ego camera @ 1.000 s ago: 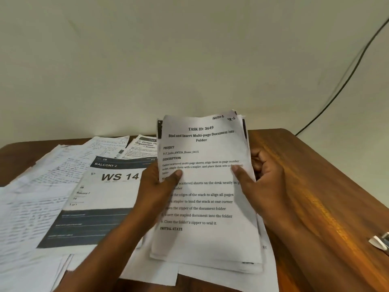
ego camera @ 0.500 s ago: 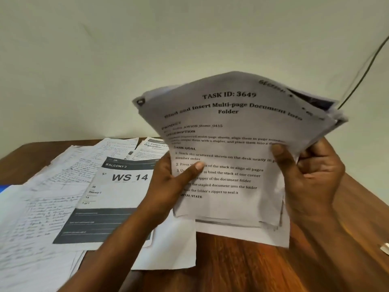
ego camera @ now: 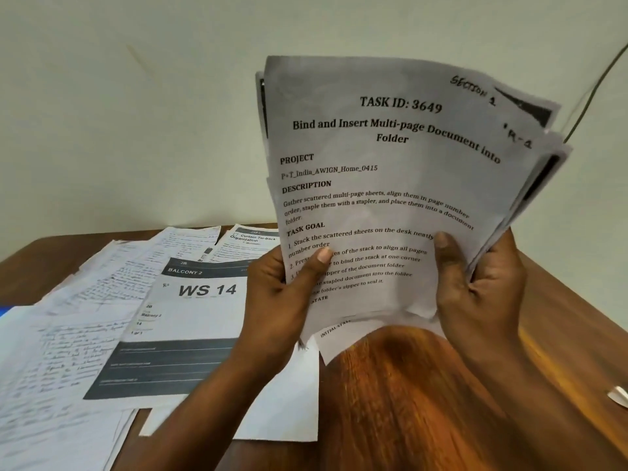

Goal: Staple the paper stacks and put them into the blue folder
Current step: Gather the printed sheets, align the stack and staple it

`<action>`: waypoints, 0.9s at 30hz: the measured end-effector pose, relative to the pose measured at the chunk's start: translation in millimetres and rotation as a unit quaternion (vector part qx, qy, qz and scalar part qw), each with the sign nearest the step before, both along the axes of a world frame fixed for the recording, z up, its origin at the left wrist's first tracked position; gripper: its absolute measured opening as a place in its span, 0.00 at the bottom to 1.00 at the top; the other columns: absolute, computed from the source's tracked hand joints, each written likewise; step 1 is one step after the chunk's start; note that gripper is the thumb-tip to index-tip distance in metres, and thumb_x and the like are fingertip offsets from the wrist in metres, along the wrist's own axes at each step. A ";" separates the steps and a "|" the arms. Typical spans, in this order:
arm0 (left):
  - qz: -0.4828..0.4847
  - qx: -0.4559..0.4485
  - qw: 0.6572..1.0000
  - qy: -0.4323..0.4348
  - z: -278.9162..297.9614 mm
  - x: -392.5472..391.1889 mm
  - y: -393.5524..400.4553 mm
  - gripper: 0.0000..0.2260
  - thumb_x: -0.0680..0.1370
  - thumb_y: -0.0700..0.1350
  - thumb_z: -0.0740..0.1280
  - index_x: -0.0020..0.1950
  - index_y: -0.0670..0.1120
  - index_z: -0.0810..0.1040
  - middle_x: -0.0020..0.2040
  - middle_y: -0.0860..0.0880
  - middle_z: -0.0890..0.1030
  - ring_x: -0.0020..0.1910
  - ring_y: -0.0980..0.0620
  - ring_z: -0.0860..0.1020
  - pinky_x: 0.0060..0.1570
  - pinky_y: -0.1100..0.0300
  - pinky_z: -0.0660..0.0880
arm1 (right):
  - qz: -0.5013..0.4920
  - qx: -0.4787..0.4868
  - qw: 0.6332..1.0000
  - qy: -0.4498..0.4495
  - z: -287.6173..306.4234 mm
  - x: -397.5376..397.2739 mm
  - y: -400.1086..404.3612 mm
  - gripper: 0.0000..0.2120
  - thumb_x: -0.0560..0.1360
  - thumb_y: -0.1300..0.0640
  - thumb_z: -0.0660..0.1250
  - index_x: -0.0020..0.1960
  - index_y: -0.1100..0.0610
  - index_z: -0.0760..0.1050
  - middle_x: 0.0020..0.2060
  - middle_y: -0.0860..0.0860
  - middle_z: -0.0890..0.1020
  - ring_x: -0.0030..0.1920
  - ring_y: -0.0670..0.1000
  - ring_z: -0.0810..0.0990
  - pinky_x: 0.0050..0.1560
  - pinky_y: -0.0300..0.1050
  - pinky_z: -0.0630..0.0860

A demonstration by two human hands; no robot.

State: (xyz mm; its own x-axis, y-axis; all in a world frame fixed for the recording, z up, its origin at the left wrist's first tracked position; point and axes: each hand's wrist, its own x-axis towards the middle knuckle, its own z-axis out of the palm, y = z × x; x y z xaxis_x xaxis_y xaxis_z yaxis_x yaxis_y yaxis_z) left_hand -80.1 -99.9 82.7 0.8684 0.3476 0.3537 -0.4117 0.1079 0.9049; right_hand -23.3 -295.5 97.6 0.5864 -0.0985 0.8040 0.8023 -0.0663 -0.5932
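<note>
Wooden desk (ego camera: 424, 402) lay nearest you. Above it, your left hand (ego camera: 282, 300) and right hand (ego camera: 482, 287) each pinched the paper stack (ego camera: 390, 185) by a lower edge — thumbs on its front page — raised upright. Loose sheets (ego camera: 102, 334) sprawled at left; farther back stood a pale wall (ego camera: 153, 96).
</note>
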 end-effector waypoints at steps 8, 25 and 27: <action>-0.068 0.066 0.993 0.069 -41.5 14.7 2.1 0.16 0.80 0.51 0.72 0.66 0.50 0.79 0.58 0.52 0.87 0.57 0.49 0.86 0.52 0.53 0.84 | -0.028 -0.027 0.997 0.070 -19.7 14.2 0.0 0.09 0.82 0.59 0.67 0.62 0.50 0.75 0.51 0.39 0.83 0.53 0.42 0.84 0.49 0.41 0.84; 0.019 0.326 0.944 0.038 -62.3 18.0 5.6 0.16 0.83 0.53 0.67 0.70 0.54 0.74 0.59 0.66 0.80 0.61 0.69 0.78 0.50 0.73 0.78 | -0.033 0.011 0.990 0.137 -44.5 35.6 -4.8 0.03 0.84 0.58 0.65 0.57 0.56 0.75 0.49 0.43 0.85 0.49 0.46 0.84 0.46 0.49 0.82; 0.028 0.330 0.943 0.036 -65.5 18.8 6.3 0.18 0.81 0.55 0.68 0.70 0.56 0.74 0.59 0.67 0.80 0.63 0.68 0.77 0.50 0.74 0.78 | -0.024 0.010 0.988 0.153 -45.5 35.5 -4.2 0.06 0.84 0.56 0.66 0.60 0.55 0.75 0.52 0.43 0.85 0.52 0.46 0.85 0.50 0.50 0.83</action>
State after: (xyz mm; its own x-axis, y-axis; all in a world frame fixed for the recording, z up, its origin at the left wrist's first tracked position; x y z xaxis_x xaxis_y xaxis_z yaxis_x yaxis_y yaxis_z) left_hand -61.3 -93.6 17.2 0.8854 0.1180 0.4495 -0.3347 -0.5092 0.7929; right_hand 12.2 -299.7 52.2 0.7956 -0.1470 0.5876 0.5816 -0.0861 -0.8089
